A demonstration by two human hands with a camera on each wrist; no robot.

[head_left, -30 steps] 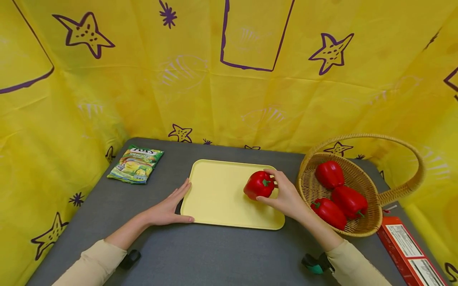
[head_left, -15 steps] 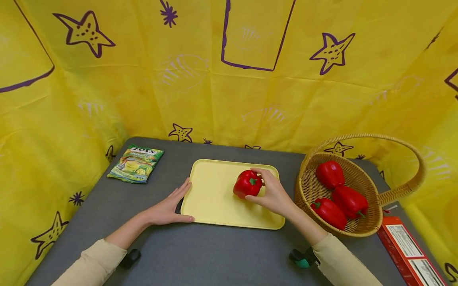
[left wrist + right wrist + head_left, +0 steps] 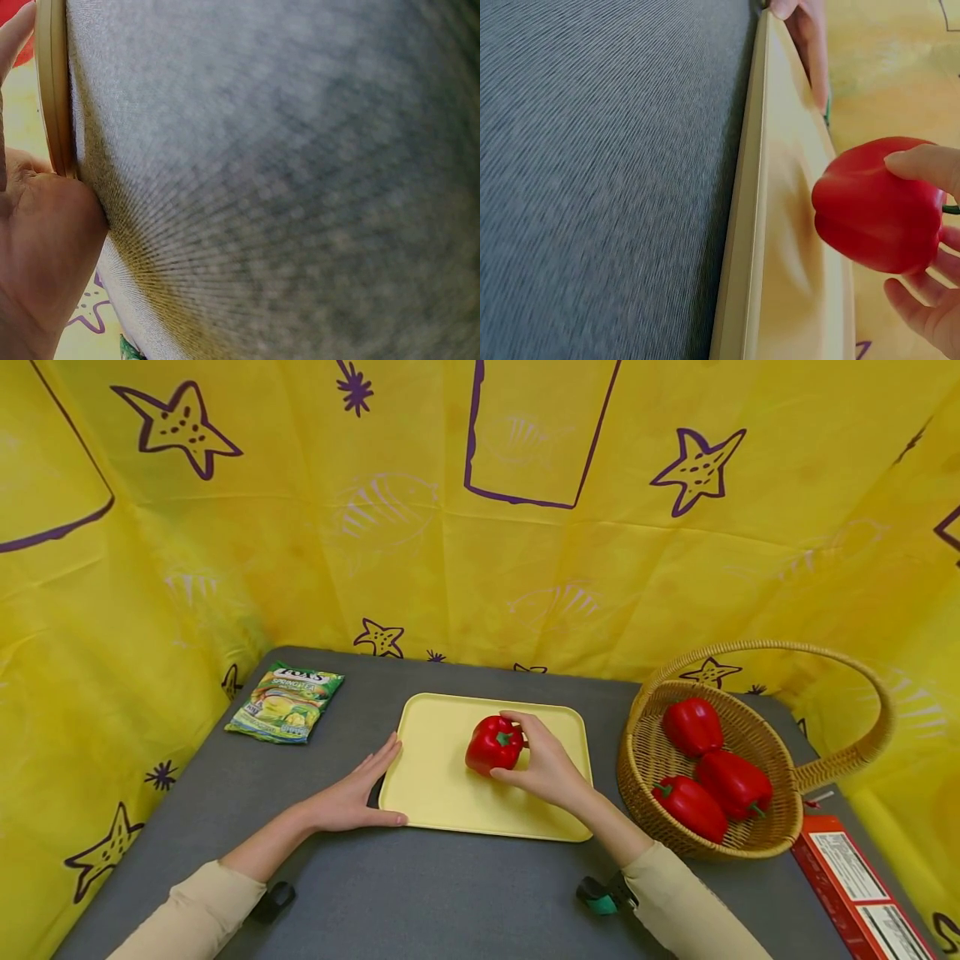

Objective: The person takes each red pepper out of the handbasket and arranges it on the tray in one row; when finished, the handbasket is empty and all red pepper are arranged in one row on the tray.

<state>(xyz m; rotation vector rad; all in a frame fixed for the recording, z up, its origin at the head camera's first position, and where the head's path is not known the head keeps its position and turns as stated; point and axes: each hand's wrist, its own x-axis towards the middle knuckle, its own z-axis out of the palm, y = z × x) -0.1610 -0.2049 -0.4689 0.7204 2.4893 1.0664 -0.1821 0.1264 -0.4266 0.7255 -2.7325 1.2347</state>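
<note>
A red bell pepper (image 3: 491, 747) with a green stem is held over the middle of a pale yellow tray (image 3: 435, 785). My right hand (image 3: 546, 766) grips it from the right, thumb on the near side and fingers on the far side. In the right wrist view the bell pepper (image 3: 881, 206) hangs a little above the tray (image 3: 787, 300). At the tray's left edge my left hand (image 3: 348, 797) rests with straight, spread fingers, thumb at the near left corner. The left wrist view shows that hand (image 3: 45, 247) against the tray's rim (image 3: 52, 90).
A wicker basket (image 3: 633, 777) with a tall handle stands right of the tray, holding red bell peppers (image 3: 735, 783). A red box (image 3: 855, 885) lies beyond it at the right. A green snack packet (image 3: 287, 703) lies at the back left of the grey table (image 3: 450, 893).
My right hand has carried the bell pepper leftward, from the tray's right part to its middle. The left hand has stayed at the tray's left edge.
</note>
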